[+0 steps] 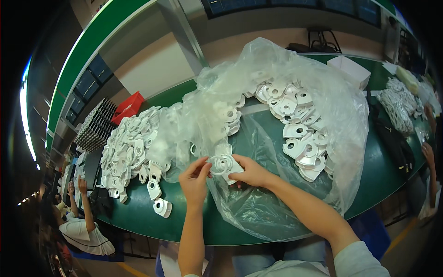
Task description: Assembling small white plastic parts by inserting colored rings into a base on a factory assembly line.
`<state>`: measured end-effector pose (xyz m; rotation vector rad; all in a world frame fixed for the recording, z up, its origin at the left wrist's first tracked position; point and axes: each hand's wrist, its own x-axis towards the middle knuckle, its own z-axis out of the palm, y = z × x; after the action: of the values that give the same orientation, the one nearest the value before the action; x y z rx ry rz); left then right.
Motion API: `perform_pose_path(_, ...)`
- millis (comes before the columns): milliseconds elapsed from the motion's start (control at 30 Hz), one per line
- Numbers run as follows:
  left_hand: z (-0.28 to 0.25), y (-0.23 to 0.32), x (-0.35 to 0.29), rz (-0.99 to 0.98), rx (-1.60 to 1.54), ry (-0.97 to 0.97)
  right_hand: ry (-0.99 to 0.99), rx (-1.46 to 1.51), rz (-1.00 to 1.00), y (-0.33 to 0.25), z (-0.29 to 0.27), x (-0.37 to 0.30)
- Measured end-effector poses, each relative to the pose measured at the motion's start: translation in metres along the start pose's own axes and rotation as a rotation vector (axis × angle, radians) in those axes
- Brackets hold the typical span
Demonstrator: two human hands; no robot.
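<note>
My right hand [254, 172] grips a flat white plastic part [236, 169], thumb on top and fingers beneath. A thin white ring [215, 171] lies against the part's round opening, and whether it is seated there I cannot tell. My left hand [195, 177] pinches the ring's left edge between thumb and fingers. Under both hands spreads a clear plastic bag [258, 203]. To the left, a heap of similar white parts [129, 154] covers the table, with a few loose ones at its near edge. More white parts [295, 131] lie inside the bag's opening, to the right and beyond.
The green table [369, 184] curves across the view. A red bin [129, 107] and stacked dark trays [96, 124] stand far left. A white box [349, 71] and bundled white cords [396, 104] are at the right. Other people [87, 233] sit at both sides.
</note>
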<state>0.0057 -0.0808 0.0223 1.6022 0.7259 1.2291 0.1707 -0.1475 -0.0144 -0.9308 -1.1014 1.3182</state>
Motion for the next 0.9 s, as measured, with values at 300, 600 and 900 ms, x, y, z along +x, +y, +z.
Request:
perform_pose_path(300,0.002,-0.009,-0.002,0.052,0.116,-0.040,-0.003,-0.060,-0.024,-0.001,0.003,-0.001)
perform_pose_path(600,0.008,-0.006,-0.002,0.304,0.391,-0.033,-0.036,-0.019,-0.032,0.007,0.001,0.001)
perform_pose_path(900,-0.001,-0.008,-0.002,0.230,0.338,-0.019,-0.076,-0.058,-0.004,0.002,0.000,0.000)
